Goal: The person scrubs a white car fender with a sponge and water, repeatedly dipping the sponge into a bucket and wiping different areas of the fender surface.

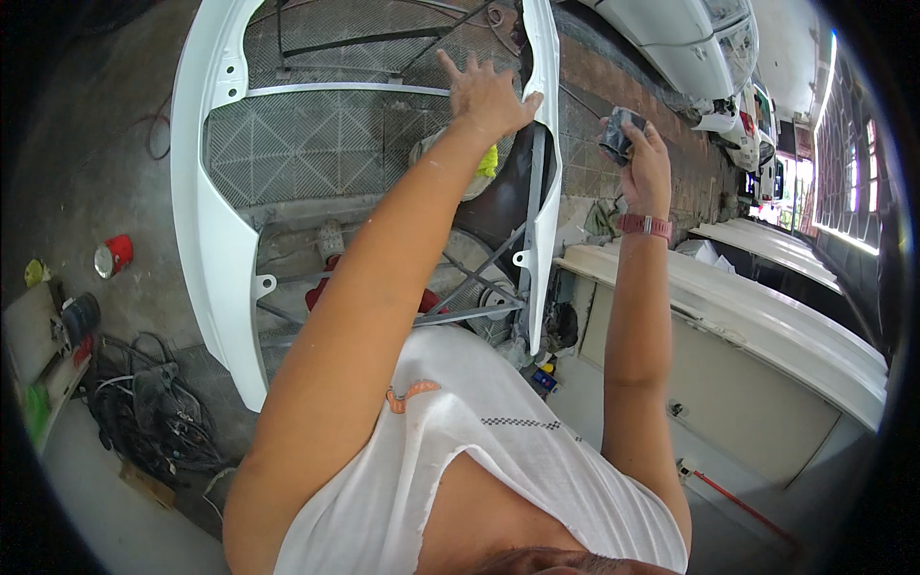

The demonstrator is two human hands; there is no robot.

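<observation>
Two hands up at a white car body panel (216, 240), prob. a bumper cover, propped on a grey metal stand (479, 311) w/ the open middle showing the frame bars behind. The panel runs as a big U shape: thick left arm curving down toward the floor, thin right arm (546, 144) running near-vertical thru centre of the view.

Left hand (484, 96) is open, fingers spread, palm flat against the inner edge of that thin right arm, thumb touching the white strip. Holds nothing, just pressing/steadying.

Right hand (640, 158) is off the panel, just right of it, raised, fingers closed round a small dark folded pad (618, 134), looks like sanding paper or a cloth, can't tell which. Red-pink watch strap (644, 225) on that wrist.

Behind the left forearm: a yellow-green rag (489, 161) on a pale bundle. Floor is grey patterned tile under the stand.

Further out: red can (115, 255) on the concrete at left, a tangle of dark cables (153, 402) lower left. Right side, long white panels (767, 316) lie on supports, and white cars (709, 48) sit parked top right.
</observation>
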